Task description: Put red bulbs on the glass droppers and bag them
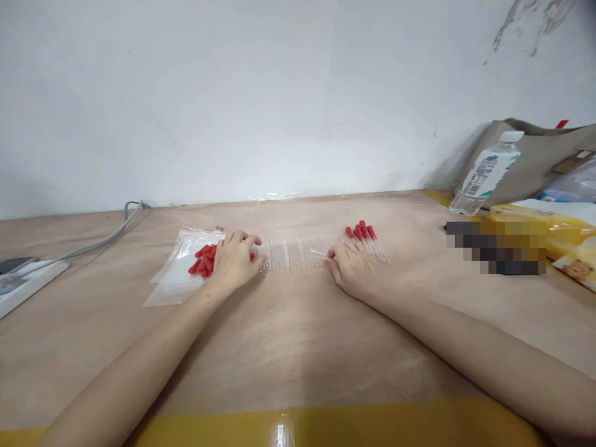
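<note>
My left hand (pixel 236 259) is at the left end of a row of thin clear glass dropper tubes (pixel 286 254), fingers curled, with a red rubber bulb (pixel 252 256) showing between thumb and fingers. Beside it, more red rubber bulbs (pixel 203 261) lie heaped on clear plastic zip bags (pixel 170 282). At the row's right end, my right hand (pixel 351 267) pinches one glass tube (pixel 318 252), whose end points left over the others. Just beyond this hand lie several droppers with red bulbs fitted (pixel 363 231), partly hidden by it.
A water bottle (pixel 487 177) leans against a grey-beige bag (pixel 535 149) at the back right. Near them are a yellow package (pixel 521 214) and a blurred-out dark object (pixel 498 248). On the left, a grey cable (pixel 107 239) leads to a white power strip (pixel 37 285). A white wall rises behind.
</note>
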`<state>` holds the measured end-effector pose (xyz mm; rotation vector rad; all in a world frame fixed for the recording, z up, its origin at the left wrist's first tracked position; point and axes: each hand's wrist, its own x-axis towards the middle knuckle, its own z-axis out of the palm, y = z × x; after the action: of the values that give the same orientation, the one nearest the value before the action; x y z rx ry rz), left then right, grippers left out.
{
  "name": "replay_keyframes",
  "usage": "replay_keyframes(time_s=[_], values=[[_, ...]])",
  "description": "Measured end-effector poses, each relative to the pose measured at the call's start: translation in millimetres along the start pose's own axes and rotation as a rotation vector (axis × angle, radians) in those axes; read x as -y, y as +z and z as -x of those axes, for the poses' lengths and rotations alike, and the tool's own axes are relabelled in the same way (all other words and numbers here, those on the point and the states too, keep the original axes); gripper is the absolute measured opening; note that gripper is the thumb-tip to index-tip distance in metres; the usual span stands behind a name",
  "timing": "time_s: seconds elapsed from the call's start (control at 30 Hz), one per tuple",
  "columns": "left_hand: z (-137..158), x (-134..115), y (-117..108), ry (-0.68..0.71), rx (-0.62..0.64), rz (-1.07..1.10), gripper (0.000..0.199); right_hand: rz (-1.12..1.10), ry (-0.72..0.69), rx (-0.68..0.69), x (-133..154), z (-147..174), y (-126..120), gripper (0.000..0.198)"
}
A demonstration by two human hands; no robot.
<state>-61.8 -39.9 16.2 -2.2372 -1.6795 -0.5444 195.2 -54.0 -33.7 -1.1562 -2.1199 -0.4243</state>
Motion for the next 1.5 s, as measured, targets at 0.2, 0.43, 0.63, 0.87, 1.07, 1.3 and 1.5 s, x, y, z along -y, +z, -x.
replay_keyframes(time_s=[0.2,0.43,0.63,0.87,1.07,1.3,1.5], values=[[-6,17,-1,-0.012,0.168,-0.009,0.024,-0.154,0.005,0.002,0,10,-5,0.018],[-4,10,2,-0.035,0.079,-0.094,0.024,-0.204,-0.006,-0.008,-2,11,-5,0.017],[-4,6,-1,-0.109,-0.001,-0.140,0.031,-0.210,0.024,0.040,-3,11,-3,0.014],[-5,12,5,-0.119,-0.181,0.132,0.029,-0.202,0.006,0.026,-3,12,-1,0.016],[11,-17,12,0.114,-0.274,0.491,0.021,-0.135,-0.047,0.034,-5,12,1,0.024],[31,-47,23,0.233,-0.082,0.600,0.023,-0.189,-0.051,0.034,-1,11,-5,0.020],[28,-48,24,0.270,-0.056,0.625,0.024,-0.165,-0.083,0.055,2,9,-6,0.021]])
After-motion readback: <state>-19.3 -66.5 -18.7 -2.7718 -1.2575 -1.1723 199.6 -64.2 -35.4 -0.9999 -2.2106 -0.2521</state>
